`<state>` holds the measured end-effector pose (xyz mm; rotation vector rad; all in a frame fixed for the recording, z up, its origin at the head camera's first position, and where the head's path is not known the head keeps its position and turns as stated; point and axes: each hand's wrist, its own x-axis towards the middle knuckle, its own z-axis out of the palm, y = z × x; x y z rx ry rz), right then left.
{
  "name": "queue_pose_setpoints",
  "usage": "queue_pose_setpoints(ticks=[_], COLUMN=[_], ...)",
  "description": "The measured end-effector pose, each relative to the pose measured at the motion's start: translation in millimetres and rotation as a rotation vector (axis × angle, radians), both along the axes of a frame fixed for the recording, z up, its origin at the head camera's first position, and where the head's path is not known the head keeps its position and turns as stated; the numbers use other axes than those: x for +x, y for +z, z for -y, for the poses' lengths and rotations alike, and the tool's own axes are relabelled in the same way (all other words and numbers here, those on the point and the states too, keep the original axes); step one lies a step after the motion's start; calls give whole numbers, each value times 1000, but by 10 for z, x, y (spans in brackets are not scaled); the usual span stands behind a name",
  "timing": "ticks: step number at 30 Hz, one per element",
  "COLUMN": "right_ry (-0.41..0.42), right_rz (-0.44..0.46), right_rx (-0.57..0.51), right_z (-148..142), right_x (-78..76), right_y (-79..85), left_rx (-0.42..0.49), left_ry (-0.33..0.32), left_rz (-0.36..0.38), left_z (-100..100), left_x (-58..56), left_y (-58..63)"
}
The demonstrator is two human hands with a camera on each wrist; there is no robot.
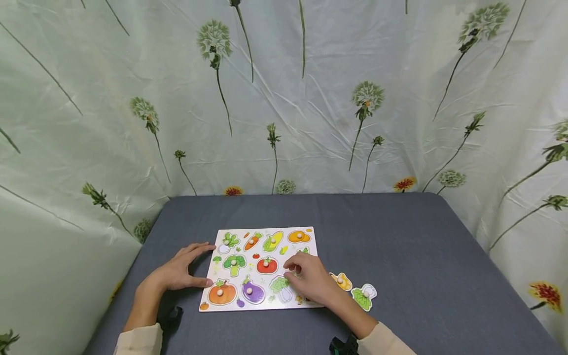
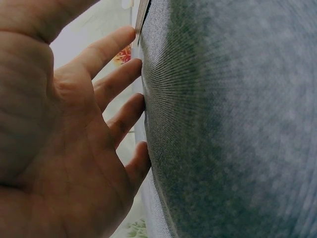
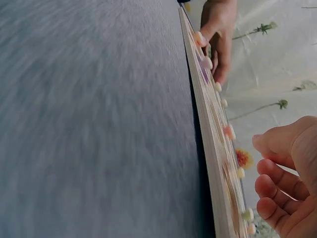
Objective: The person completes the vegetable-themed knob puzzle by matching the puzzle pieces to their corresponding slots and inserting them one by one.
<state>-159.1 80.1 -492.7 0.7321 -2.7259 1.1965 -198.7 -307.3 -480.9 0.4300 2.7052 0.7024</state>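
Note:
A white wooden vegetable puzzle board (image 1: 284, 306) lies on the table. My left hand (image 1: 179, 268) rests at its left edge, fingers spread, thumb touching near the pumpkin piece (image 1: 224, 294). Over the board's right part hovers my right hand (image 1: 312, 278), its fingers loosely bent. The right wrist view shows a gap between thumb and fingers (image 3: 277, 193), with nothing in it. Close by that hand is a bok choy recess (image 1: 280, 286) with no knob. Knobbed pieces such as the tomato (image 1: 267, 266) and eggplant (image 1: 254, 292) sit in place. The right hand hides some of the board.
Right of the board lie a loose yellow pepper piece (image 1: 343, 284) and a loose leafy green piece (image 1: 361, 300), each with a knob. The grey-covered table (image 1: 421, 276) extends to the right. A dandelion-print curtain (image 1: 310, 123) hangs behind it.

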Motion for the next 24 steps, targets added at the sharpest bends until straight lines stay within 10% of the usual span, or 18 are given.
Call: queue_pose_setpoints(ticks=[24], right_ry=[4], right_rz=[-31], right_rx=[6], right_z=[-1064], right_x=[123], right_y=[-55], left_rx=[7], left_ry=[-9], left_rz=[-3], left_z=[-7], left_x=[10], left_y=[12])
